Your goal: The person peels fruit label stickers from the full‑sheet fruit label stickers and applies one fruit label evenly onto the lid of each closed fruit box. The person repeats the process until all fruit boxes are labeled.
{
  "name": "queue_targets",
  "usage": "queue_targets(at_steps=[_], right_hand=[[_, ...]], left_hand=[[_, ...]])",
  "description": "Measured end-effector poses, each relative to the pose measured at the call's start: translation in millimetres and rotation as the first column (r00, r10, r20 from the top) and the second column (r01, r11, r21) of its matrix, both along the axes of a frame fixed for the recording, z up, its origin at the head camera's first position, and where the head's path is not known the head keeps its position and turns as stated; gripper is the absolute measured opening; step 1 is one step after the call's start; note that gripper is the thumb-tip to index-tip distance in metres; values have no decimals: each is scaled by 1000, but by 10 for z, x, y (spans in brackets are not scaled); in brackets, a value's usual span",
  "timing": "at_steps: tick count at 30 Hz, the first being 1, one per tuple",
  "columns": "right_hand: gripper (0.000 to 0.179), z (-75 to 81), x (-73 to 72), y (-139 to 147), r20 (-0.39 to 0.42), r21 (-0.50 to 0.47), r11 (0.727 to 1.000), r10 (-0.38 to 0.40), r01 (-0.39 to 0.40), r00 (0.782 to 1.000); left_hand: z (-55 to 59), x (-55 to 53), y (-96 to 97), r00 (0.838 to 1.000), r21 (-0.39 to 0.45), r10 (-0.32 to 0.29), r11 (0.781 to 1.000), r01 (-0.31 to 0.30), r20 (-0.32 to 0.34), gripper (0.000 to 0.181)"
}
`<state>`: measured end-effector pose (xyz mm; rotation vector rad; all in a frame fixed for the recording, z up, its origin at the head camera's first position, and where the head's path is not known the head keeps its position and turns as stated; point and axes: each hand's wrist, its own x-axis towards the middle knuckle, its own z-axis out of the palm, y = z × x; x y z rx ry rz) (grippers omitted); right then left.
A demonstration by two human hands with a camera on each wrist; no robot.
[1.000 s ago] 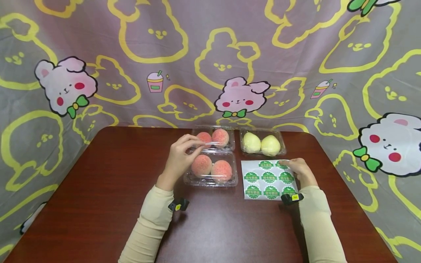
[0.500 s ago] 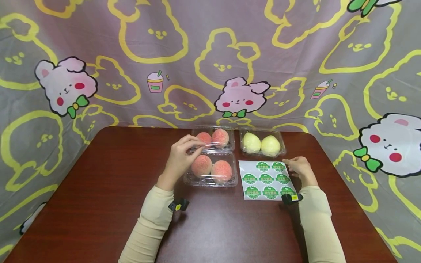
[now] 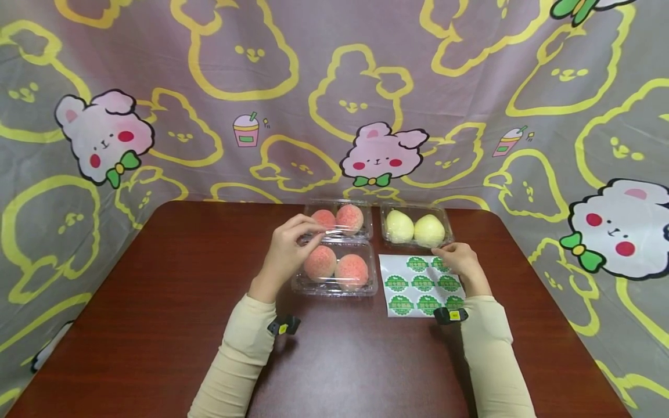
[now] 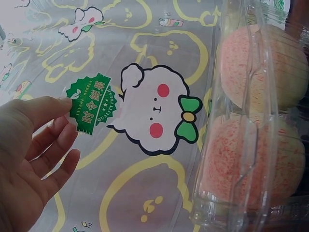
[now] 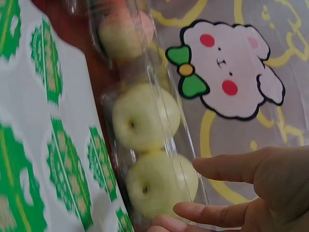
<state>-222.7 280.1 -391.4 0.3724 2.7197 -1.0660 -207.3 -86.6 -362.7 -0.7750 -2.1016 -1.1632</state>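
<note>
We seem to be in a small, makeshift, screened-off booth: printed cloth (image 3: pixel 295 119) with cartoon rabbits (image 3: pixel 382 152) hangs on three sides of a reddish-brown table (image 3: pixel 157 313). We cannot tell what kind of room lies beyond.

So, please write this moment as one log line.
left hand: pinches green sticker; right hand: near sticker sheet, fingers apart; peaches, pears: in clear boxes

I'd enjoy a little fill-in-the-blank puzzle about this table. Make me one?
1. The left hand pinches a sticker whose main colour is ____.
2. In all, there are ____ pink fruits.
3. With the pale fruits, they fill ____ boxes.
4. In the head view, the sheet lacks a sticker at its top ____ corner.

Missing words: green; four; three; left.
</note>
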Motion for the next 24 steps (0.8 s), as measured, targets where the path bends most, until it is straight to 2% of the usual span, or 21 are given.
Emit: queue_targets(at_steps=[10,16,24], right_hand=[[48,-3,-47,-244,-5,-86,994,75,-75,997],[46,-16,-80,-401,-20,-145,982,124,-125,992],[45,-51,-123,-577,-29,-197,969,145,-148,989]], left_hand=[[-5,5,-4,1000,-6,6,1000,-6,30,10],[-3,6,0,999,-39,15,999,-13,48,11],[-5,1,5,997,-61,28,998,-24,65,10]])
